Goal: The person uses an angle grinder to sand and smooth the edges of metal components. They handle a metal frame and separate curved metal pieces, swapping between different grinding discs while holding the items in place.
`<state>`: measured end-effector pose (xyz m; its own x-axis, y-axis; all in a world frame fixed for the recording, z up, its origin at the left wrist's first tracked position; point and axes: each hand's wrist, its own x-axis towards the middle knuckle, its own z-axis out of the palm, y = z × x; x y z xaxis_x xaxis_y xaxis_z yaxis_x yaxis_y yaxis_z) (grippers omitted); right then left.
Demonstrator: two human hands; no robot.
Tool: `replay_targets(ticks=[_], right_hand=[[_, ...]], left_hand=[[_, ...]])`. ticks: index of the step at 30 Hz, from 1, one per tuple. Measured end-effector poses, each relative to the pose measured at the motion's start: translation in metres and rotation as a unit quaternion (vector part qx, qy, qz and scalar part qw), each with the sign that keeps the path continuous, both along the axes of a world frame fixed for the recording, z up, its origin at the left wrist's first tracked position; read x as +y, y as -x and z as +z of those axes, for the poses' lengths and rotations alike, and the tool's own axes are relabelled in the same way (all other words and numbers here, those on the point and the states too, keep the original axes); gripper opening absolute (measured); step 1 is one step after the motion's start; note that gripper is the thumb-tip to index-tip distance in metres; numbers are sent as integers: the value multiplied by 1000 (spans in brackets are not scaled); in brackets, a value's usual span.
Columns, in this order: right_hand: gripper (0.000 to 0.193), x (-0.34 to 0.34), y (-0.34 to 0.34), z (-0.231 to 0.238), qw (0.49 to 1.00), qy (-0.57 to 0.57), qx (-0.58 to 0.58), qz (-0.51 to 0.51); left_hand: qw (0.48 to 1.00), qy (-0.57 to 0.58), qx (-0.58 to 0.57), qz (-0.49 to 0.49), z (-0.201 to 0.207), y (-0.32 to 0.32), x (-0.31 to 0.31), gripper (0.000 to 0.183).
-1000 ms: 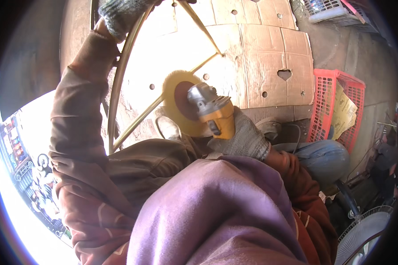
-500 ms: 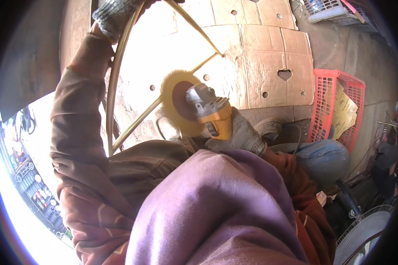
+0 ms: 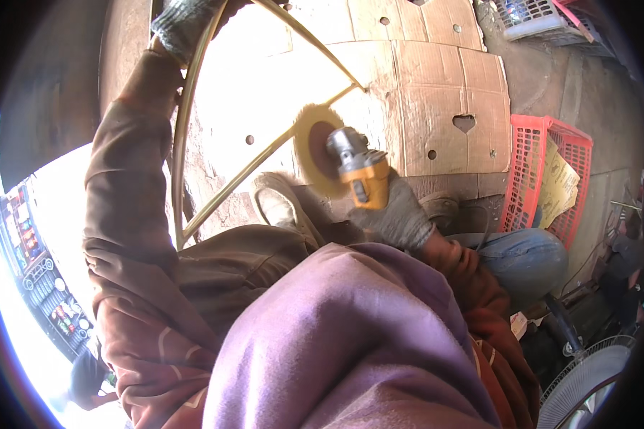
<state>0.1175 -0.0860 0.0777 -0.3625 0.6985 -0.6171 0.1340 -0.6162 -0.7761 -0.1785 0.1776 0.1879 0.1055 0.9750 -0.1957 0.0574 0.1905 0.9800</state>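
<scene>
My left hand [image 3: 186,28], in a grey work glove, is closed on a bent, brass-coloured tubular metal frame [image 3: 240,182] at the upper left; its fingertips are partly cut off by the top edge. In my gloved right hand [image 3: 401,218] is a yellow and grey angle grinder [image 3: 368,179], gripped by its body. A round yellow buffing wheel [image 3: 309,154] with a dark red centre is fitted to it, its rim blurred. The wheel overlaps the frame's slanting bar at its upper left edge; whether they touch I cannot tell.
Flattened cardboard [image 3: 426,107] covers the floor beneath the frame, brightly sunlit on the left. A red plastic basket [image 3: 526,171] stands right, a white crate [image 3: 537,30] far right. A fan [image 3: 587,382] sits lower right. A shoe [image 3: 275,204] is below the wheel.
My right hand has moved the grinder to the right, so its wheel has left the middle of the slanting bar. The shoe shows more fully. My left hand keeps its hold.
</scene>
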Motion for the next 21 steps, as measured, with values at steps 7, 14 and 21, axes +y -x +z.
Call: replay_targets(ticks=[7, 14, 21], right_hand=[[75, -10, 14, -2, 988, 32, 150, -34], [76, 15, -11, -10, 998, 22, -59, -7], [68, -1, 12, 10, 997, -48, -21, 49]], left_hand=[[999, 10, -31, 22, -7, 5, 3, 36], [997, 5, -77, -2, -9, 9, 3, 39], [1000, -7, 17, 2, 11, -19, -2, 37]])
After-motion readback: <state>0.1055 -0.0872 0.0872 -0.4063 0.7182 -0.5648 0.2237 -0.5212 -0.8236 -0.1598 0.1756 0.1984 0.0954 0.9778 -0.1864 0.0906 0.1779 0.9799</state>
